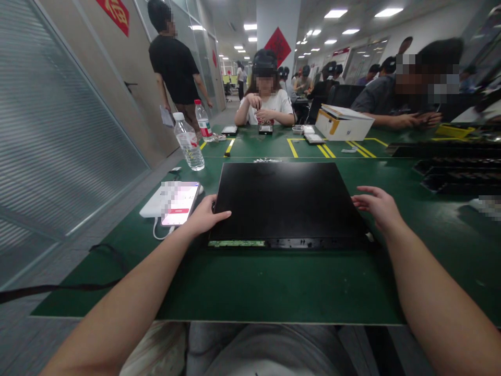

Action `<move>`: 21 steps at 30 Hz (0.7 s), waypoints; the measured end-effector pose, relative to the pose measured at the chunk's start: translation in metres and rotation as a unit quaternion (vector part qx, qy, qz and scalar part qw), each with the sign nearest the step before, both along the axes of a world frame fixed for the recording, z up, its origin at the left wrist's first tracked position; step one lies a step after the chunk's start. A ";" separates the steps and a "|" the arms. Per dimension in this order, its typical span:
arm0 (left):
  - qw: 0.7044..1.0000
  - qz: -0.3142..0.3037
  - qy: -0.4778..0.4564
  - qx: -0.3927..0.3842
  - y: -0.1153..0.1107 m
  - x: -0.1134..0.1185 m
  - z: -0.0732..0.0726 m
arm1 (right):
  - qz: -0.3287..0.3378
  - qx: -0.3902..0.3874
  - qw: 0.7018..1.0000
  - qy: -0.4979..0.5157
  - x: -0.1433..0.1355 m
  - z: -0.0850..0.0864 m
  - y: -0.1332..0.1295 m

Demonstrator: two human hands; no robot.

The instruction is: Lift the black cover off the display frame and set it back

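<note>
A black flat display panel [285, 201] lies on the green table [274, 292] in front of me, with a green circuit strip [237, 243] along the left part of its near edge. My left hand [207, 214] grips the panel's left edge, the thumb resting on its top face and the other fingers at the side, partly hidden. At the panel's right edge is my right hand [378, 206], its fingers spread and apart, the fingertips close to the edge or touching it.
Left of the panel are a lit phone [180, 203], a white device [152, 201] with a cable, and two bottles [190, 143]. A white box [344, 125] stands on the table's far side. Dark long parts [450, 169] lie at the right. People sit across the table.
</note>
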State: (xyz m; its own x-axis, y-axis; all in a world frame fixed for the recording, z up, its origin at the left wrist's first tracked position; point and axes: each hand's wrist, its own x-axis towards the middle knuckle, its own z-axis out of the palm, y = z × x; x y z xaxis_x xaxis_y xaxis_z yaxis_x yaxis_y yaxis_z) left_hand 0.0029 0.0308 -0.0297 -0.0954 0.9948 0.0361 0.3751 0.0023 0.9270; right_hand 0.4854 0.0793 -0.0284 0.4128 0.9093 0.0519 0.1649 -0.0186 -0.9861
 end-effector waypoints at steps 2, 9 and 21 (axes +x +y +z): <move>1.000 -0.008 -0.001 0.001 0.000 0.001 0.000 | 0.000 -0.002 1.000 -0.003 -0.001 0.000 -0.001; 1.000 -0.014 -0.008 0.004 -0.001 0.002 0.001 | 0.006 -0.002 1.000 0.005 -0.003 0.003 -0.004; 0.996 0.052 -0.060 -0.029 -0.004 0.003 0.023 | 0.030 -0.061 0.996 0.055 -0.023 0.022 -0.015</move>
